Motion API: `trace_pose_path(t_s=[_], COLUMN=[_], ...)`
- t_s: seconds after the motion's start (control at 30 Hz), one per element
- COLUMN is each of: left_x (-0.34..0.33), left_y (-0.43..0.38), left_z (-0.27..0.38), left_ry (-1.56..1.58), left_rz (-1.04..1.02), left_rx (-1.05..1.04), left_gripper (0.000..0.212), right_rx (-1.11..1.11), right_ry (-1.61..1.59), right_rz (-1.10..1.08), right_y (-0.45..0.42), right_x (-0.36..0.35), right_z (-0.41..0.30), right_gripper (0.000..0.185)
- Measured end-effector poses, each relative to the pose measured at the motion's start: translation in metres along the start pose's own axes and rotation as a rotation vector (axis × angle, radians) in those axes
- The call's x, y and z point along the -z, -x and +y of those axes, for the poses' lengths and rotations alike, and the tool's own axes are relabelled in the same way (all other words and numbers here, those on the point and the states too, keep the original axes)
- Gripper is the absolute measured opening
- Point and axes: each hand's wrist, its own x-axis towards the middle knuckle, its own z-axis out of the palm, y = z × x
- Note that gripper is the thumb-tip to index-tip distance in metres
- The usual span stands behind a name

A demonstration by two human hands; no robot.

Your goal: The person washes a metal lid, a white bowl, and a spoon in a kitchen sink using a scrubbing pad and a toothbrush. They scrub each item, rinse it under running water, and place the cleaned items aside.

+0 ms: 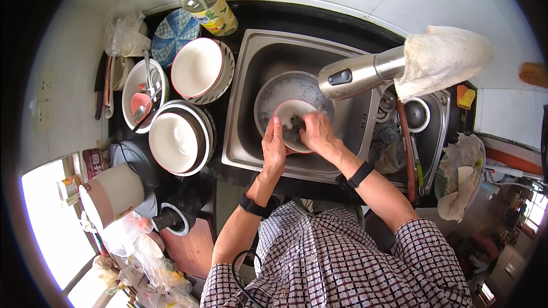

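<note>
My left hand (275, 143) grips the near left rim of a white bowl (292, 108) with a red edge, tilted over the sink (233, 137). Inside the bowl, my right hand (317, 132) holds a dark scrubber (296, 121), partly hidden by the fingers. Beneath and behind the bowl, a round metal basin (267, 94) with soapy water sits in the stainless steel sink. The metal faucet head (349, 76), with a pale cloth (441, 57) draped over its neck, reaches in above the basin from the right.
Left of the sink stand stacked bowls (173, 142), more bowls on a plate (198, 67), a bowl of spoons (128, 90), blue patterned plates (175, 34) and a pump soap bottle (214, 13). At right, a smaller basin holds a rag (387, 137) and a knife with a brown handle (406, 149).
</note>
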Motion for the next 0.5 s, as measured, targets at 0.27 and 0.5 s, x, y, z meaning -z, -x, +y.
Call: trace_pose_path(t_s=[0.27, 0.5], left_x=[-0.011, -0.008], left_y=[0.015, 0.015], left_z=[0.020, 0.008], left_ry=[-0.067, -0.028], left_rz=[-0.056, -0.080], left_rx=[0.092, 0.155], left_gripper=[0.067, 0.060], right_rx=[-0.012, -0.004], right_ry=[-0.090, -0.312], right_rz=[0.150, 0.008], right_y=[-0.010, 0.002], right_x=[0.007, -0.005], right_z=[0.007, -0.010], right_gripper=[0.017, 0.017])
